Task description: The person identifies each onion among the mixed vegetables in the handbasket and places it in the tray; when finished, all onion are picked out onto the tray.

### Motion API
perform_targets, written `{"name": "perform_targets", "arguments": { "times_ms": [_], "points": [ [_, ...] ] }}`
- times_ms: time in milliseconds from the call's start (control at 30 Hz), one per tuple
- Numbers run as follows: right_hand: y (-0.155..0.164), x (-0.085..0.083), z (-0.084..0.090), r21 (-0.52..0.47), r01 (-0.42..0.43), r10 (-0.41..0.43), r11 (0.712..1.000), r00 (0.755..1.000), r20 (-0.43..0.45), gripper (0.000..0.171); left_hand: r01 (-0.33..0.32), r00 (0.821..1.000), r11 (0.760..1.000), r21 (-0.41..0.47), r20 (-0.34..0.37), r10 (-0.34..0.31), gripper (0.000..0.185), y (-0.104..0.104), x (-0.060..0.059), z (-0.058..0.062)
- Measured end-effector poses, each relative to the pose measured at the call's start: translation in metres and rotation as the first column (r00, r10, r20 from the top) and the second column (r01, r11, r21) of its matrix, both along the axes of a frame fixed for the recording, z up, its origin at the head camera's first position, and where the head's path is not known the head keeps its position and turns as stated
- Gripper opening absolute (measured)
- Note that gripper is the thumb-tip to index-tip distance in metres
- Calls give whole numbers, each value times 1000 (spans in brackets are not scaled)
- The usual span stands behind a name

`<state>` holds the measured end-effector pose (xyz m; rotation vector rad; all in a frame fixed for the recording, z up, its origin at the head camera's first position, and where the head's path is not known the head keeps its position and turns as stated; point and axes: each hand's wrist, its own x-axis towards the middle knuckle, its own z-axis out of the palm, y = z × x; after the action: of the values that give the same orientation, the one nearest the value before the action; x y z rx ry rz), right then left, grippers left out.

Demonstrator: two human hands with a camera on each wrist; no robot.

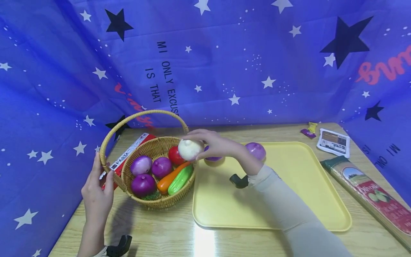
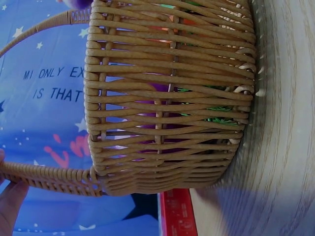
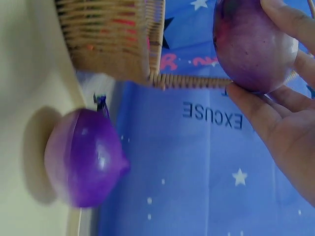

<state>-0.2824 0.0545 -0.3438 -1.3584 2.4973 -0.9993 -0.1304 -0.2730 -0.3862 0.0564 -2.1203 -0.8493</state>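
In the head view my left hand [image 1: 97,192] holds the handle [image 1: 107,142] of a wicker basket [image 1: 170,203] at its left side. My right hand [image 1: 219,143] grips a pale onion [image 1: 190,149] above the basket's right rim; the right wrist view shows this onion [image 3: 256,49] with a purple side. Inside the basket lie purple onions [image 1: 143,185], a red tomato-like piece [image 1: 174,156], an orange carrot [image 1: 171,178] and a glossy green long vegetable [image 1: 181,179]. Under the right hand, a purple onion [image 1: 212,159] is partly hidden on the yellow tray [image 1: 289,200].
Another purple onion [image 1: 255,151] sits at the tray's back edge. A red PASTA box [image 1: 123,159] lies behind the basket. To the tray's right are a long pasta packet [image 1: 369,192], a white packet [image 1: 334,142] and small wrapped sweets [image 1: 309,132]. A blue star-patterned cloth [image 1: 224,64] hangs behind.
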Motion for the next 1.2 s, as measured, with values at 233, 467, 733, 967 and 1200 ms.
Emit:
{"name": "perform_targets", "arguments": {
  "times_ms": [233, 467, 733, 967, 1200],
  "points": [
    [39, 5, 2, -42, 93, -89, 995, 993, 79, 71, -7, 1000, 1000, 3, 2, 7, 71, 1, 0, 0],
    [77, 10, 4, -50, 146, -145, 988, 989, 30, 74, -9, 1000, 1000, -13, -5, 9, 71, 1, 0, 0],
    [105, 14, 11, -65, 245, -241, 967, 968, 68, 72, -10, 1000, 1000, -8, -5, 10, 71, 1, 1, 0],
    [126, 14, 9, -48, 286, -282, 957, 956, 75, 71, 7, 1000, 1000, 11, -20, -7, 72, 1, 2, 0],
    [141, 16, 6, -54, 317, -314, 947, 948, 52, 73, 1, 1000, 1000, 0, -7, -1, 72, 1, 1, 1]
  ]
}}
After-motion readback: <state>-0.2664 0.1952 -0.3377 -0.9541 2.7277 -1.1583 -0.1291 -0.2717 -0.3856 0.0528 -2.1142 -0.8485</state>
